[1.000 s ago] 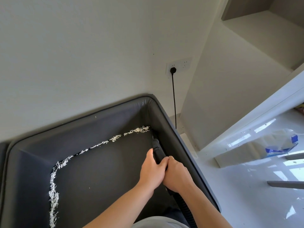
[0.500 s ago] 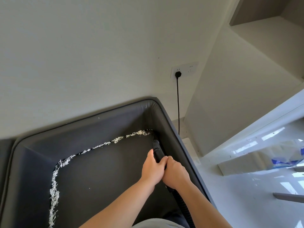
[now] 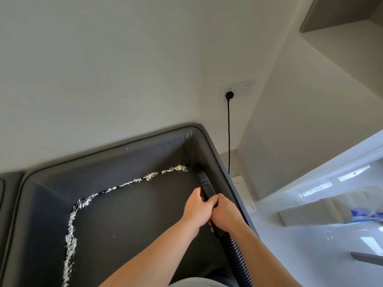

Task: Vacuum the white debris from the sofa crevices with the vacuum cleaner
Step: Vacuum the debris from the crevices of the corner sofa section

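Ribbed black hose [image 3: 236, 257] enters at the near right and runs up to the rigid black nozzle [image 3: 204, 183]. Right hand [image 3: 224, 212] wraps the nozzle tube with curled fingers, just nearer than the left hand [image 3: 196, 208], which grips the same tube a little farther up; the two hands touch each other. Nozzle lies along the right-side crevice of the dark grey sofa [image 3: 116, 224], between seat and right arm, tip pointing into the far right corner. The stretch of right crevice that shows, from the hands to the corner, carries no visible debris; judged as already cleaned, or never littered — cannot tell which. White debris [image 3: 132, 181], shredded and stringy, runs from just left of the nozzle tip along the whole far crevice, turns at the far left corner, and continues down the left crevice [image 3: 70, 245] to the near edge of view. A few stray flecks sit on the backrest and seat. Judgement: task is at an early stage; the far and left crevices remain. Beyond the sofa, a black cord [image 3: 228, 131] hangs from a plug in the wall socket [image 3: 238, 91].
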`<state>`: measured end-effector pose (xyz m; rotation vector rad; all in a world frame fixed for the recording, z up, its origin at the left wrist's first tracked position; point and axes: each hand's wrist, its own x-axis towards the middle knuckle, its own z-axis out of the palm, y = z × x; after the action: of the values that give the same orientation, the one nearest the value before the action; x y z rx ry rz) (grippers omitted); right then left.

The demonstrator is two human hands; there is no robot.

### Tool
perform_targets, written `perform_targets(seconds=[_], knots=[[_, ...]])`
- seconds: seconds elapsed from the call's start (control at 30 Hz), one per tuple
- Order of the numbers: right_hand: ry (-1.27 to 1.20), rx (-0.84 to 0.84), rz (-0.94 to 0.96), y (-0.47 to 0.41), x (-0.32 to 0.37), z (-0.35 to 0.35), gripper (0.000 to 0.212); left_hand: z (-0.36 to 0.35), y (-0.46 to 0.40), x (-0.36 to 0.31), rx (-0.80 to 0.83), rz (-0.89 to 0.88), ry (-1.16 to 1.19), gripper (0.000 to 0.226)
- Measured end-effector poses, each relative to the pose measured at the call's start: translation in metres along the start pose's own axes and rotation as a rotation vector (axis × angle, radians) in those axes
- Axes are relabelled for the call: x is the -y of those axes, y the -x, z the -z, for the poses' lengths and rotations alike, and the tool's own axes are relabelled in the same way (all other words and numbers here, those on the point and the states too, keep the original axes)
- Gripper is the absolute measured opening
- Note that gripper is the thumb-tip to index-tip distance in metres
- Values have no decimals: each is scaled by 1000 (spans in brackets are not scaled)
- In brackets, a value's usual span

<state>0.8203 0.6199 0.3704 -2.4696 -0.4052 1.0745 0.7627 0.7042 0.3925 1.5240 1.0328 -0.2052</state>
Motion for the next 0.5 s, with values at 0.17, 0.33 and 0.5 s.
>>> perform_targets(seconds=[0.17,0.33,0.5], knots=[[14,-40,13,4,-5,5,26,-10,3,-4,-51,-51,-38,38],[7,-64,32,4,-2,1,29,-4,3,-1,-67,-84,-56,36],[-15,3,25,-5,10,3,29,3,-10,-2,-76,-58,-69,29]])
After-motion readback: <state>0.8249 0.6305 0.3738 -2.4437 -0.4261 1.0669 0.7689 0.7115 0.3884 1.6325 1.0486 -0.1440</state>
